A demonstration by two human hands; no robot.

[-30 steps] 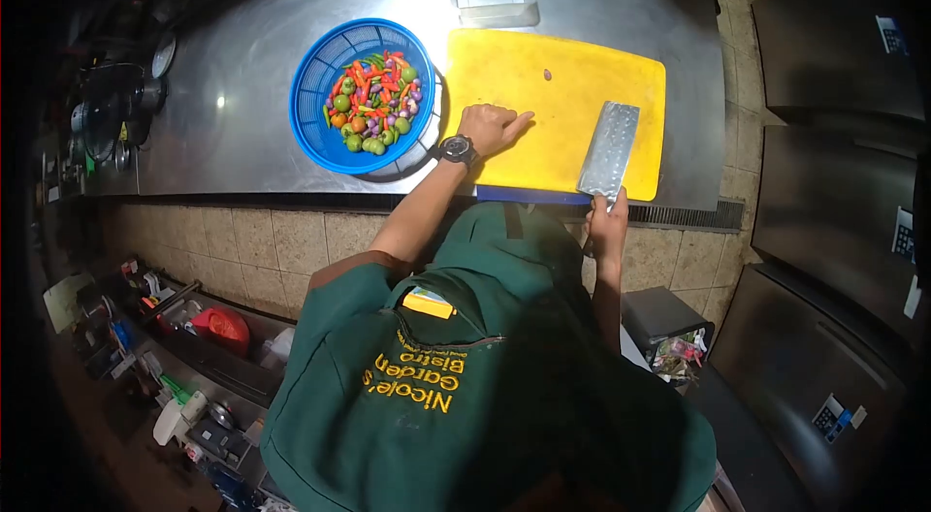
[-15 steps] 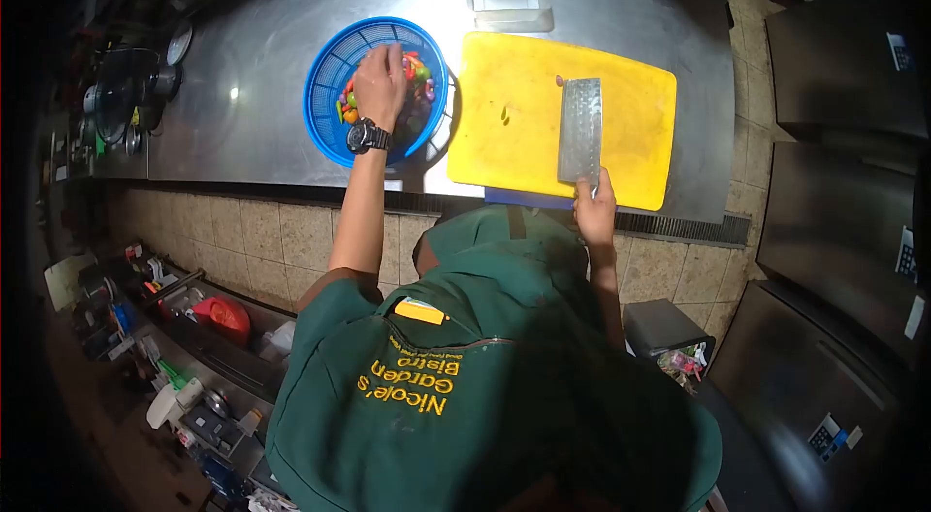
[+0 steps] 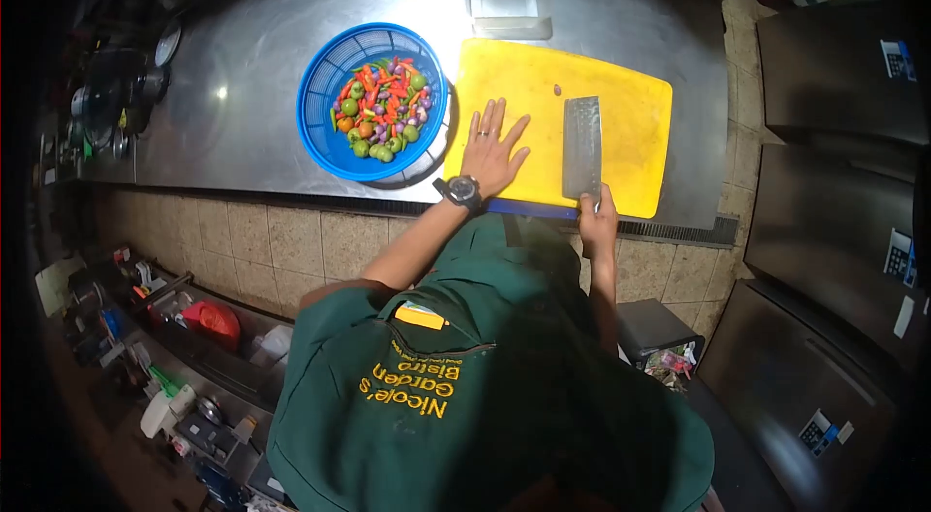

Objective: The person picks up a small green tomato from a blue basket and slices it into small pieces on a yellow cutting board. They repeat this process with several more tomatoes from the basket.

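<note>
Left hand: here it is, fingers fanned wide, the left hand (image 3: 492,161) palm down over the near left part of the yellow board (image 3: 635,129), gripping nothing visible; what lies under the palm cannot be told.
Left wrist: a dark watch (image 3: 464,190) strapped on, just off the board's near edge.
Right hand: and the right hand (image 3: 598,221) is closed round the handle of the cleaver (image 3: 583,148) at the near edge.
Cleaver: blade pointing away from the person, broad face showing, over the board's right half; contact is hard to tell.
Small piece: one small brownish piece (image 3: 558,89) on the board, just beyond the blade's far end, to its left.
Blue basket: left of the board, the blue basket (image 3: 325,132) holds red chillies (image 3: 373,83) and round green vegetables (image 3: 381,152).
Clear container: the clear container (image 3: 509,28) stands just beyond the board on the metal table (image 3: 233,51).
</note>
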